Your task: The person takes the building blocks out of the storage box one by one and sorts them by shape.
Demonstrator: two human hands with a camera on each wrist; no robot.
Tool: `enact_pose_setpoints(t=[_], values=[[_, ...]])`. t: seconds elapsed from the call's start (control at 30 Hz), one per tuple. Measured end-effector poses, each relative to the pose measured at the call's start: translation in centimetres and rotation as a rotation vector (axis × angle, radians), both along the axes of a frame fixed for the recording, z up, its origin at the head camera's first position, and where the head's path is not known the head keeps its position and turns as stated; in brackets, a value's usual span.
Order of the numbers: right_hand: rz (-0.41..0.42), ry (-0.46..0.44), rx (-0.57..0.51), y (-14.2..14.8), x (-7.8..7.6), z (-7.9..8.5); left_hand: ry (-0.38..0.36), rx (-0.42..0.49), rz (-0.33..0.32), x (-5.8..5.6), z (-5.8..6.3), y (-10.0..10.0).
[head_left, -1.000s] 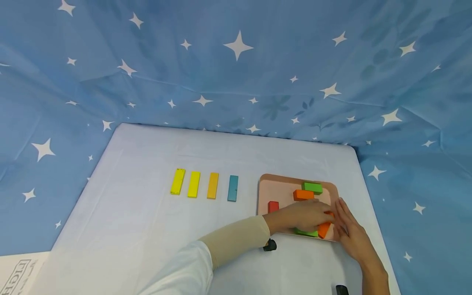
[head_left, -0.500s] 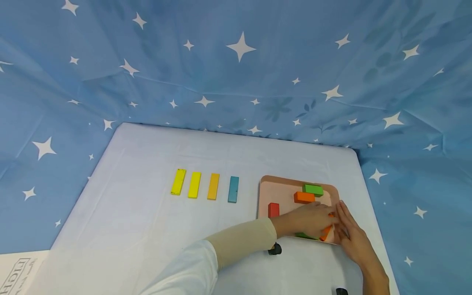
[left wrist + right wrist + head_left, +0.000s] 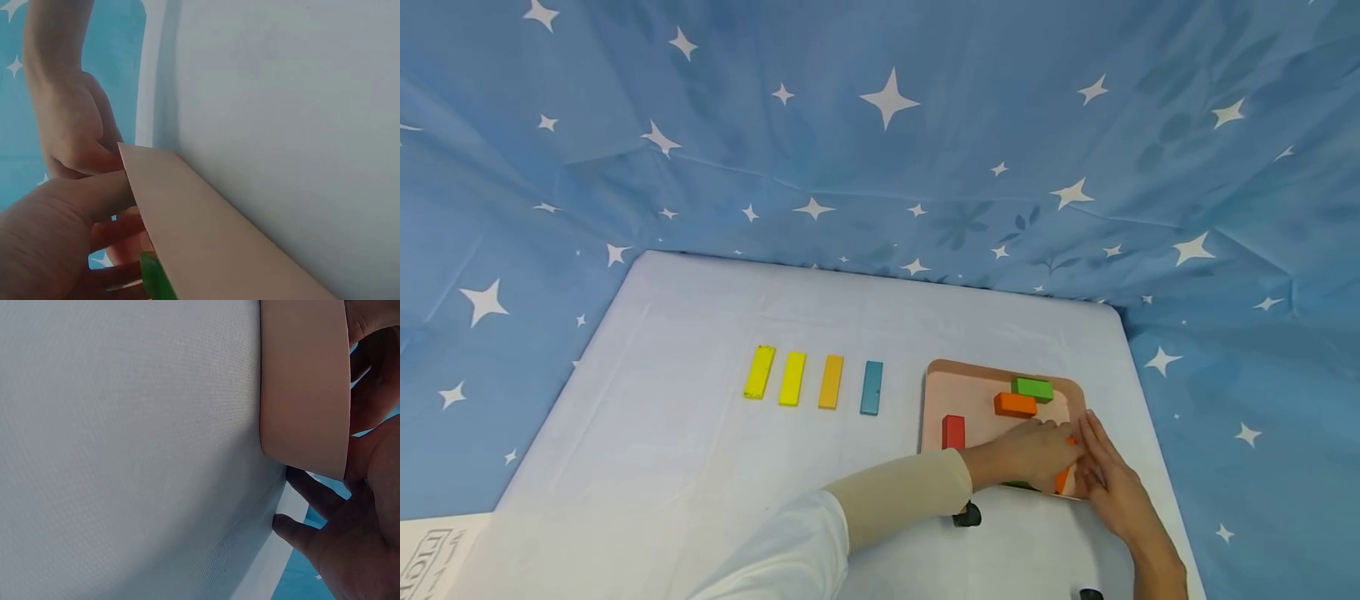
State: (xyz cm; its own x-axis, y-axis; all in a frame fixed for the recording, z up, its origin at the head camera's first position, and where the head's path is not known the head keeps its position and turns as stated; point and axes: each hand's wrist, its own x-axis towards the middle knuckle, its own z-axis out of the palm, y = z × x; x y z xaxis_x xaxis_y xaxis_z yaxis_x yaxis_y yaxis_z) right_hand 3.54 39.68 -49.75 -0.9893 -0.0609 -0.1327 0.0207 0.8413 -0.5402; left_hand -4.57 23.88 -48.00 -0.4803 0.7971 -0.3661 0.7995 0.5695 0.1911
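Observation:
A shallow pink tray [image 3: 940, 392] lies at the right of the white table. My left hand [image 3: 1033, 454] reaches down into its near right part, bent over orange blocks [image 3: 1063, 480] that peek out beside the fingers. Whether it grips one is hidden. A green block [image 3: 155, 275] shows near its fingertips in the left wrist view. At the tray's right wall rests my right hand [image 3: 1116, 492], long fingers straight along the rim; in the right wrist view two fingertips touch the tabletop outside the tray. Elsewhere in the tray lie a red block [image 3: 953, 432], an orange block [image 3: 1015, 406] and a green block [image 3: 1033, 390].
Left of the tray, two yellow blocks [image 3: 792, 379], an amber block [image 3: 831, 382] and a blue block [image 3: 872, 387] stand in a spaced row. A starry blue cloth [image 3: 850, 125] rises behind the table. White printed paper [image 3: 437, 554] lies at lower left.
My left hand has shifted slightly right and toward me in the tray, covering more of the near green and orange blocks. The right hand stays at the tray's right wall.

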Motion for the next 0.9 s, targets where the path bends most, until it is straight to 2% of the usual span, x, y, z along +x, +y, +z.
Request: enact_pose_setpoints(t=[0.3, 0.63, 0.8, 0.9], values=[[0.01, 0.028, 0.014, -0.1, -0.1, 0.0, -0.001, 0.054, 0.072, 0.4, 0.1, 0.2], [-0.001, -0.002, 0.002, 0.1, -0.2, -0.1, -0.014, 0.045, 0.068, 0.0, -0.2, 0.2], [0.003, 0.006, 0.008, 0.1, 0.0, -0.1, -0.017, 0.101, 0.06, -0.5, -0.3, -0.2], [0.006, 0.006, 0.017, 0.1, -0.1, -0.1, -0.01, 0.149, 0.036, -0.9, 0.1, -0.7]])
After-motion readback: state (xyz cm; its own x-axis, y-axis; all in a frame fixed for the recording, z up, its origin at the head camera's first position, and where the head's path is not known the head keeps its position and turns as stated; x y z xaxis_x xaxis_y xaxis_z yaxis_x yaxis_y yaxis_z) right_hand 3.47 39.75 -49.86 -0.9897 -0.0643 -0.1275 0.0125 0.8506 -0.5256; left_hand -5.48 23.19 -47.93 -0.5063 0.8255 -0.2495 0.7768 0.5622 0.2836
